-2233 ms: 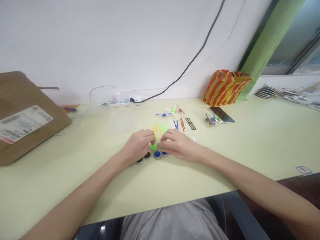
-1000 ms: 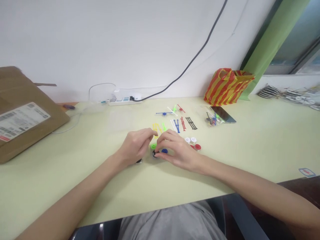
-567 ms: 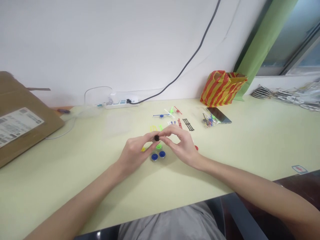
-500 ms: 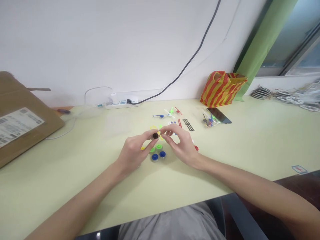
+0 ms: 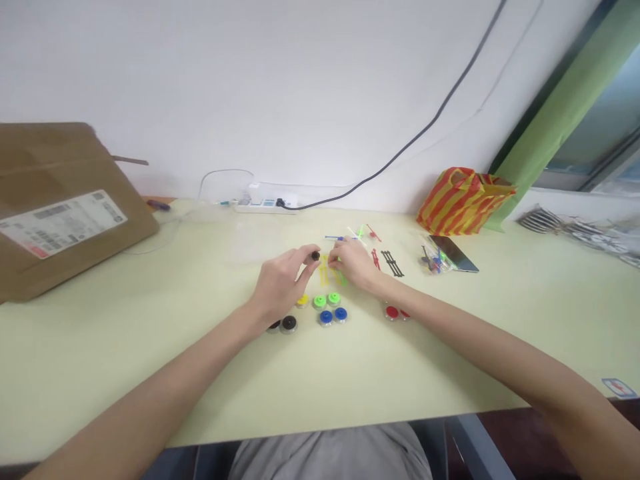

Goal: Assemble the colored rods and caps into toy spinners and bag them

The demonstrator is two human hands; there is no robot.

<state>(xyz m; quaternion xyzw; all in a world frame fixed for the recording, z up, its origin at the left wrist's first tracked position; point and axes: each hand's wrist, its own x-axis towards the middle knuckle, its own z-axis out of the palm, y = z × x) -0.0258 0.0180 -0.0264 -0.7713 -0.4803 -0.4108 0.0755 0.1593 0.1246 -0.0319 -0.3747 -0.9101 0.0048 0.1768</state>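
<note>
My left hand [image 5: 283, 283] is closed, with a small black round plastic piece [image 5: 315, 255] pinched between thumb and fingertips above the table. My right hand [image 5: 354, 261] reaches down over the small coloured parts, fingers bent and drawn together; whatever is at its fingertips is hidden. Beside those fingertips lie thin yellow sticks [image 5: 324, 272] and green sticks [image 5: 341, 279], partly covered by the hand. Nearer to me are green discs [image 5: 320, 303], blue discs [image 5: 326, 318], a yellow disc [image 5: 302, 301] and black discs [image 5: 289, 324] on clear round bases.
Red discs [image 5: 392, 312] sit under my right forearm. Black sticks [image 5: 393, 263] and red sticks [image 5: 376, 259] lie right of the hand. Farther right are a bag of parts [image 5: 434, 259], a phone [image 5: 455, 253] and a striped bag [image 5: 463, 202]. A cardboard box [image 5: 65, 213] stands left.
My right hand has parted from my left hand, moving right and down to the sticks. The left hand still holds the black piece. The camera view has shifted.
</note>
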